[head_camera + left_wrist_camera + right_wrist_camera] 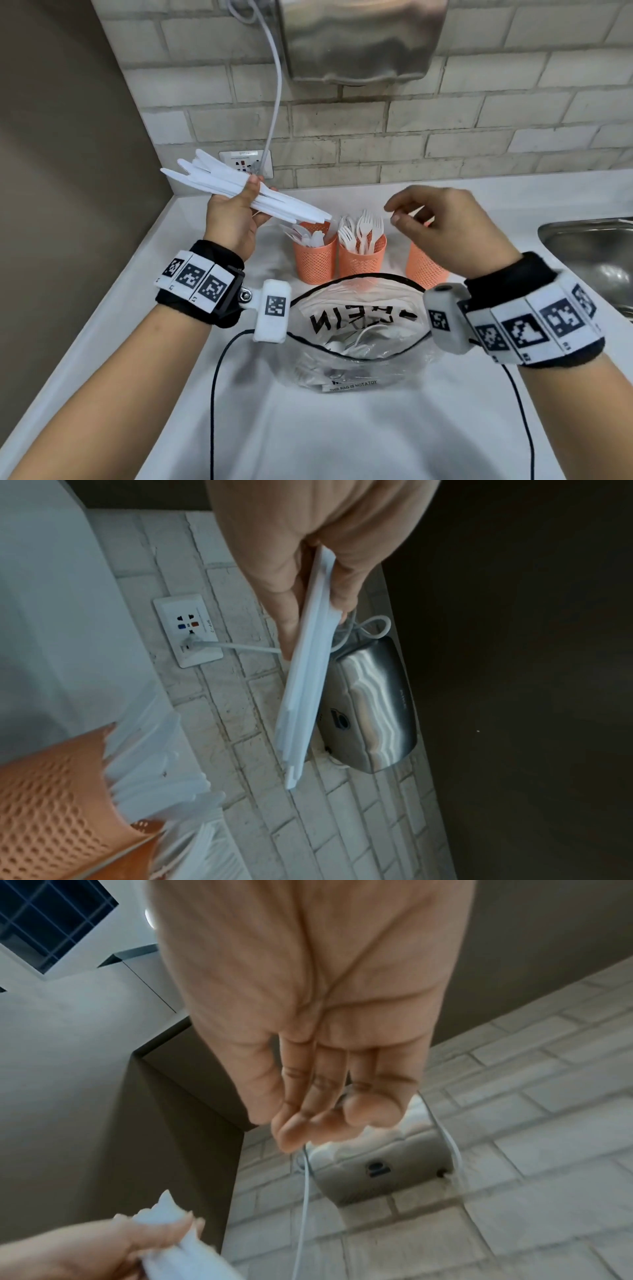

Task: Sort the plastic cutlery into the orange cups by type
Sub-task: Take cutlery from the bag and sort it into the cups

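The left hand holds a bunch of white plastic knives up in the air, with the thumb on top and the fingers curled under them. The toothed tips fan out up and to the left, and the handle ends point down toward the three orange mesh plastic cups on the white counter. The right hand hangs in the air over the right-hand orange cup, with its fingers loosely bent and nothing in them. The left-hand cup has white plastic spoons in it, and the middle cup is full of white plastic forks. The right-hand cup is partly hidden by the hand, so I cannot tell what is in it, but it looks like the one meant for the knives. To do this step well, the bunch should first be made neat, because the knives are spread out and some could catch on the rim. The free hand could tap the ends so they line up. Then the bunch should go straight down into the cup, and the hand should let go only when the knives touch the bottom. The cup looks light and could tip, so holding it steady would help. More white cutlery still lies in the clear plastic bag near the person.
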`<state>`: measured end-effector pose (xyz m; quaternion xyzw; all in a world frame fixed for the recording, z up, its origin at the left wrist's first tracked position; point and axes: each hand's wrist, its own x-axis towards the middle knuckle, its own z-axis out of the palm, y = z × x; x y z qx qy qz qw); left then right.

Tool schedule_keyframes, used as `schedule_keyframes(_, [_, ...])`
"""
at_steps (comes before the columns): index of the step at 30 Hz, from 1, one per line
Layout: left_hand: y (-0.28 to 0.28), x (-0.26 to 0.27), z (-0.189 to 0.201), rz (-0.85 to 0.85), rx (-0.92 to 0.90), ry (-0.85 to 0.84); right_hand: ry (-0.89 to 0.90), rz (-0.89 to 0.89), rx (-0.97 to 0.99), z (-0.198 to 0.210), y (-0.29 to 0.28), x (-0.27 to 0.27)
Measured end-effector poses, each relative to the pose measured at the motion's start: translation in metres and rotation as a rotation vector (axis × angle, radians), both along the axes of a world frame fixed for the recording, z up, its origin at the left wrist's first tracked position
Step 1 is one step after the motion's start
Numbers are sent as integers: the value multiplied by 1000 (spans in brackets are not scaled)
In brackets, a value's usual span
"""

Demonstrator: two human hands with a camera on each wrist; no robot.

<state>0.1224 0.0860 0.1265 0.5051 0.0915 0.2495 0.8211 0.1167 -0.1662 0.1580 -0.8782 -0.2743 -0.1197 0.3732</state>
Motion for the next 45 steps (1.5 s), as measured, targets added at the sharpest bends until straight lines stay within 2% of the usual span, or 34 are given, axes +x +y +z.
schedule_keyframes(5, [2, 23, -2, 51, 77, 14, 29, 37, -24, 17, -4, 23])
schedule_keyframes(10, [7, 52, -16, 96, 173, 76, 264, 155, -340, -2, 6, 46])
schedule_keyframes(15, [5, 74, -41, 61, 369, 162, 476, 229, -616, -28, 20, 56])
schedule_keyframes(19, [1, 85, -63, -8, 550, 248, 603, 273, -690, -48, 26, 59])
schedule_keyframes(22, [0, 93, -70, -38, 635, 309, 594, 241, -689, -60, 28, 62])
schedule_keyframes(28, [-3, 101, -77, -111, 822, 454, 464, 205, -676, -77, 33, 64])
schedule_keyframes(31, [-7, 100, -72, -167, 772, 365, 430, 189, -638, -77, 33, 67])
schedule_keyframes(36, [-10, 98, -65, 13, 712, 150, 373, 187, -582, -74, 30, 65])
schedule_keyframes(38, [-13, 97, -65, 8, 793, 172, 361, 192, -569, -73, 29, 62])
schedule_keyframes(42, [-16, 98, -66, -186, 993, 361, 342, 190, -555, -71, 28, 58])
schedule_keyframes(43, [-16, 97, -65, -201, 987, 359, 337, 187, -553, -71, 28, 56])
schedule_keyframes(45, [-17, 92, -61, -129, 944, 288, 330, 176, -543, -71, 27, 54])
